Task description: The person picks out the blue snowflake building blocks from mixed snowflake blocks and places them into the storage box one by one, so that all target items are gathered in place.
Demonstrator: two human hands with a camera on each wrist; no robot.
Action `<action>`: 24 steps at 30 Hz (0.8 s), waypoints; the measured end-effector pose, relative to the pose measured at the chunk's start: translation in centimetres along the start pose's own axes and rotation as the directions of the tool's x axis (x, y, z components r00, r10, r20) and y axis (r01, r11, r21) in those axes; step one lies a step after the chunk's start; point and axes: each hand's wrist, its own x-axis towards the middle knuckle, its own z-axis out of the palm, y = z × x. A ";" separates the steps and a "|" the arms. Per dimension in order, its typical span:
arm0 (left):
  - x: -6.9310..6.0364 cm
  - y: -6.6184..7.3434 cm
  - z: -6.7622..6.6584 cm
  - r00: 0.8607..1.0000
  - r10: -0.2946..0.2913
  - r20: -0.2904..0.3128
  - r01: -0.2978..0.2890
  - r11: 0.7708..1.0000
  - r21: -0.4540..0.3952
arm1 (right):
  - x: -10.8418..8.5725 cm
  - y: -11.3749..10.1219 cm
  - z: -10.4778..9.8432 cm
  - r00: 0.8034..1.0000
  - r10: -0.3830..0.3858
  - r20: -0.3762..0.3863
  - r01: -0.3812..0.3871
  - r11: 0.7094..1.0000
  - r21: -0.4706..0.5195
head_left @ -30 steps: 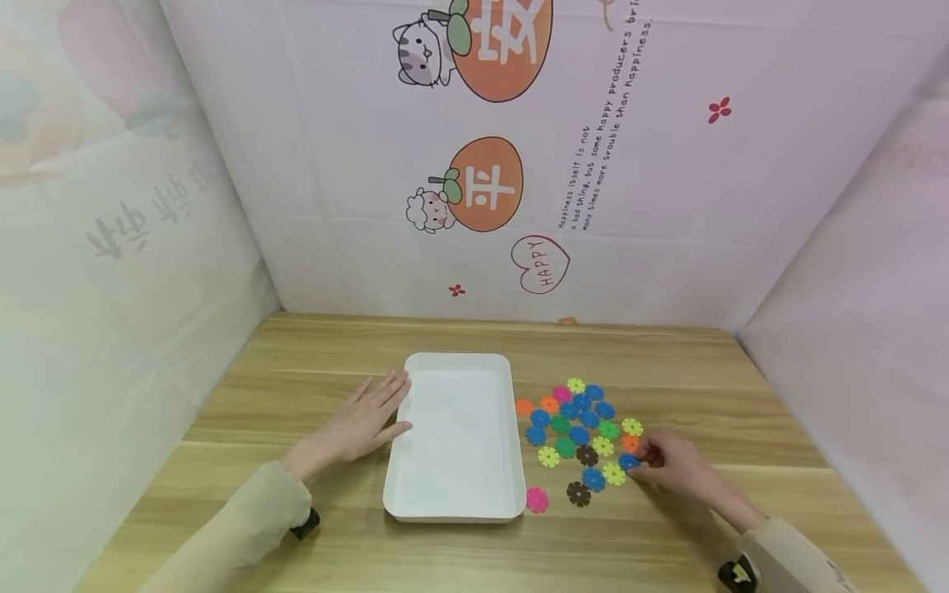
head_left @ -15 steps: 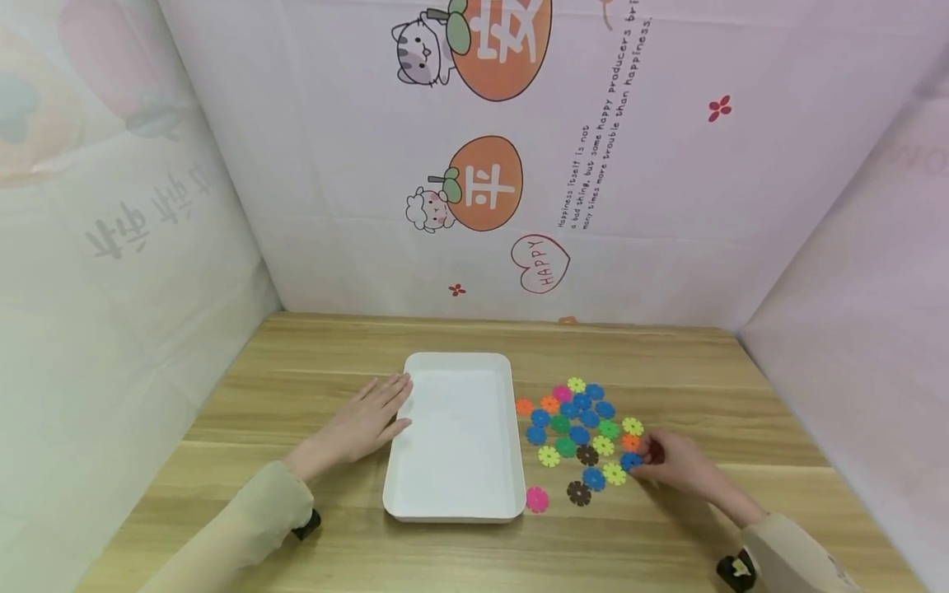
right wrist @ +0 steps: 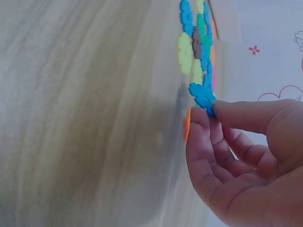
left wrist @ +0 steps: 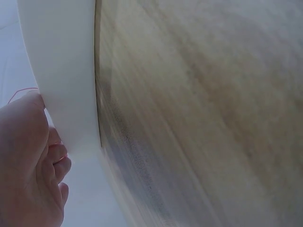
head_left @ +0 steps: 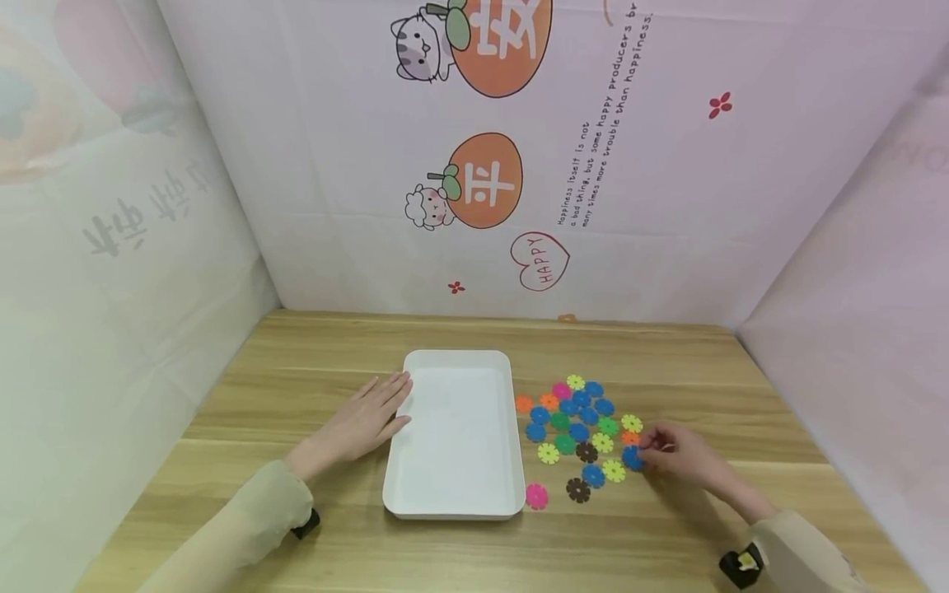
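Here, blue disc [right wrist: 203, 98] (flower-shaped) in right hand [head_left: 684, 456].

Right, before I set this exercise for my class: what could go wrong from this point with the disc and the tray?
The blue disc is pinched near its edge by the right hand, so it might twist or slip free.
The orange disc lies close by and could be nudged.
The left hand has its fingertips on the rim of the white tray; pressing harder might shift it.

Smooth plastic tray [head_left: 458, 445], wood-grained table [head_left: 356, 548]
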 end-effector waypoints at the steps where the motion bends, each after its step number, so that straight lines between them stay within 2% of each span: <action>1: 0.0 0.0 0.0 1.000 0.005 -0.010 -0.005 1.000 -0.002 | 0.0 -0.2 -0.1 1.000 0.008 -0.001 -0.008 1.000 0.008; 5: 0.0 0.0 0.0 0.999 0.014 -0.029 -0.014 1.000 -0.010 | 0.1 -0.7 -0.4 0.999 0.039 0.002 -0.039 0.999 0.021; 8: 0.0 0.1 0.0 0.999 0.016 -0.034 -0.016 1.000 -0.004 | 0.4 -1.1 -0.4 0.997 0.068 0.025 -0.070 0.995 0.066; 12: 0.0 0.1 0.1 0.999 0.016 -0.039 -0.016 1.000 0.002 | 1.0 -2.1 -0.4 0.995 0.067 0.068 -0.077 0.987 0.142; 17: -0.2 0.0 0.1 1.000 0.008 -0.026 -0.008 1.000 0.001 | 1.9 -3.6 -0.2 0.993 0.030 0.117 -0.055 0.974 0.220; 24: -0.1 0.0 0.2 0.999 0.013 -0.039 -0.013 1.000 -0.002 | 3.6 -5.5 0.4 0.988 0.017 0.154 -0.055 0.968 0.247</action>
